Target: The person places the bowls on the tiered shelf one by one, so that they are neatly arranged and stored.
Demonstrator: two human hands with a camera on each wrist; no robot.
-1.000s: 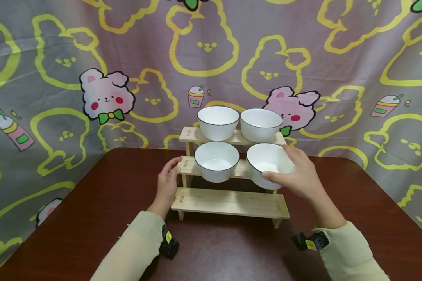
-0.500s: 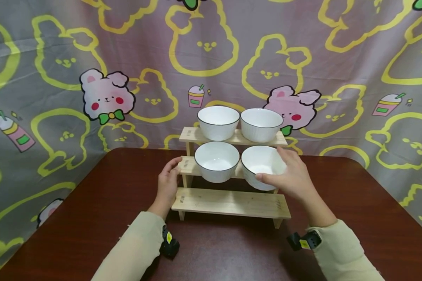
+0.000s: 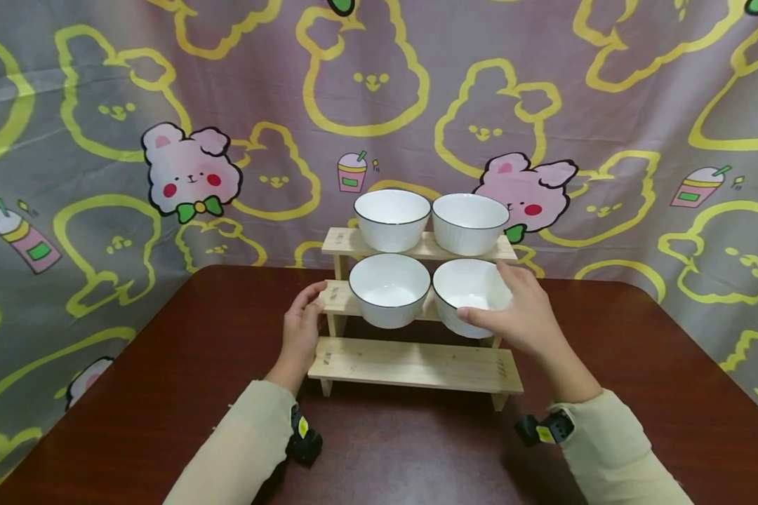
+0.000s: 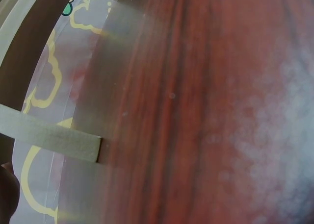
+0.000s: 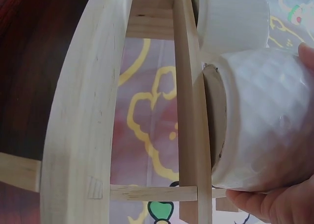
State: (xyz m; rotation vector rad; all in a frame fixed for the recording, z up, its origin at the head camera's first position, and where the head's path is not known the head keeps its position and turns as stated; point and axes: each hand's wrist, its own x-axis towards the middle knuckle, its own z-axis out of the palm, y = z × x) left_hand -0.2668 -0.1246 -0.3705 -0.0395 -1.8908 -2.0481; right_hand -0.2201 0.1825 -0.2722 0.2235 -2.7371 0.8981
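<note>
My right hand [image 3: 524, 312] grips a white bowl [image 3: 474, 284] with a dark rim at the right of the middle shelf, thumb toward its front and fingers on its right side. In the right wrist view this bowl [image 5: 270, 121] has a diamond-patterned wall, and its base is slightly tilted against the shelf's edge. A matching bowl [image 3: 389, 291] stands close on its left. My left hand [image 3: 300, 333] holds the left end of the middle board of the three-tier wooden stand [image 3: 413, 363]. Only a bit of that hand [image 4: 7, 192] shows in the left wrist view.
Two more white bowls, one at left [image 3: 391, 221] and one at right [image 3: 470, 224], stand side by side on the top shelf. The stand is on a dark red-brown table [image 3: 379, 449]. A patterned curtain [image 3: 259, 84] hangs behind it.
My right hand has shifted the bowl left, toward its neighbour on the middle shelf, then slightly up and back. My left hand has kept its place on the stand.
</note>
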